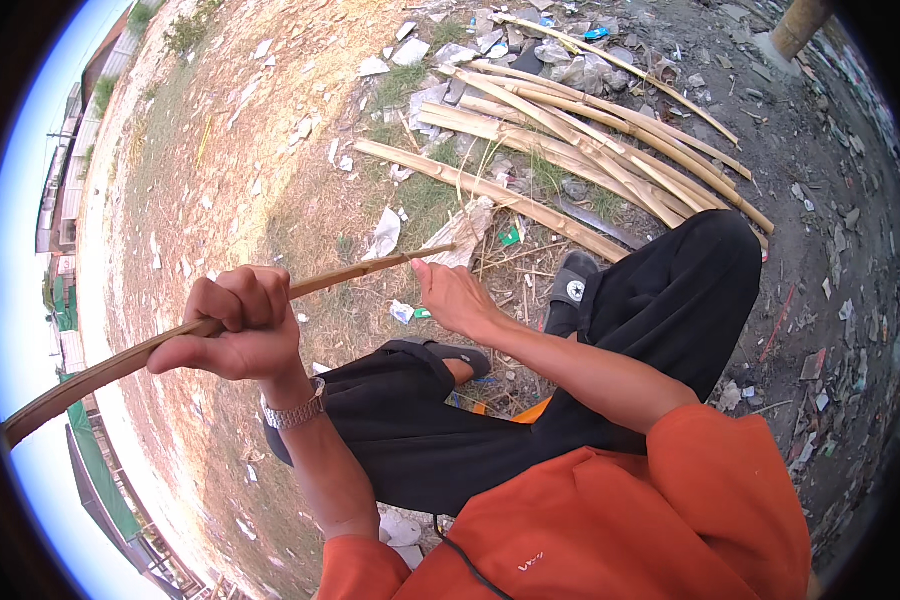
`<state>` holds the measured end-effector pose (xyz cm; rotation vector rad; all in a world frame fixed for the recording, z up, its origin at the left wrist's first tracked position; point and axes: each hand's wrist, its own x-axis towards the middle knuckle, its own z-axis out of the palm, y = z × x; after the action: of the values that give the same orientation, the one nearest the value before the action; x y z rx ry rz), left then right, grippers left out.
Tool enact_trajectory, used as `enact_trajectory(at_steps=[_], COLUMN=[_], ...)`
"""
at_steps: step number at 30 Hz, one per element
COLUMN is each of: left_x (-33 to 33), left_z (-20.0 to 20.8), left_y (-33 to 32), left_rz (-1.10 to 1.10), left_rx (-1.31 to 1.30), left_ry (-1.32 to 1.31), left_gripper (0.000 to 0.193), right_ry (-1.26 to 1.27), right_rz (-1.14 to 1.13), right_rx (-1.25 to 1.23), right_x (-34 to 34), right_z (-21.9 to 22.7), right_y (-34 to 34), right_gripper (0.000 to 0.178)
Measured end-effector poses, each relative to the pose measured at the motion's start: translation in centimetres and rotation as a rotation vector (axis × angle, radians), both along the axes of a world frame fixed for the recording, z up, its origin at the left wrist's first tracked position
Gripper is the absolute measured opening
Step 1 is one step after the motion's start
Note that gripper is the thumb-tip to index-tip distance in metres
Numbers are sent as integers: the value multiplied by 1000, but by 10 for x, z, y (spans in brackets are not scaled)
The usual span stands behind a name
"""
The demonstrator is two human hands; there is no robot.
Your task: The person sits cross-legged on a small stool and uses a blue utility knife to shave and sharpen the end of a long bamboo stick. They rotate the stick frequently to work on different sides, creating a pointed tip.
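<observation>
My left hand (240,325), with a metal watch on its wrist, is wrapped round a long, slightly bent bamboo strip (345,277). The strip runs from the lower left rim of the view, through this fist, to a thin tip in the middle. Close to that tip, my right hand (457,298) has its fingers bent, with a fingertip against the strip. Its other fingers are partly hidden behind the hand. Just past the strip's tip, a pale, rough flat piece (460,232) lies on the ground.
Several split bamboo lengths (590,140) lie heaped at the far right, with one bamboo piece (500,194) nearer. A long grey blade (602,222) rests beside my bent knee. Scraps litter the ground, and a thick post (798,30) stands at the upper right. Something orange (533,411) lies between my legs.
</observation>
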<state>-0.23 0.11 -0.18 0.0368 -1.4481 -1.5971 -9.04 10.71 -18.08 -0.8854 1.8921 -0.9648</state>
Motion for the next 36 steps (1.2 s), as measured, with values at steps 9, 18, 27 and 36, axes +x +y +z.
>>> enact_trajectory(at_steps=[9,18,27,36], left_x=[-12,-13,-12,-11], left_z=[2,-1,-2,-2], left_y=[7,4,6,5], left_rz=[-25,-69,-24,-22], left_rx=[-39,-38,-7,-39], left_ry=[-58,3,-10,-1], left_gripper=[67,70,68,69], right_ry=[-18,-2,12,-7], right_rz=[-97,-141,-29,-53], right_rx=[-68,-198,2,1], right_x=[8,7,-9,-5], right_z=[-7,-23,-34,-36], right_y=[7,1,-3,1], right_gripper=[60,56,62,59])
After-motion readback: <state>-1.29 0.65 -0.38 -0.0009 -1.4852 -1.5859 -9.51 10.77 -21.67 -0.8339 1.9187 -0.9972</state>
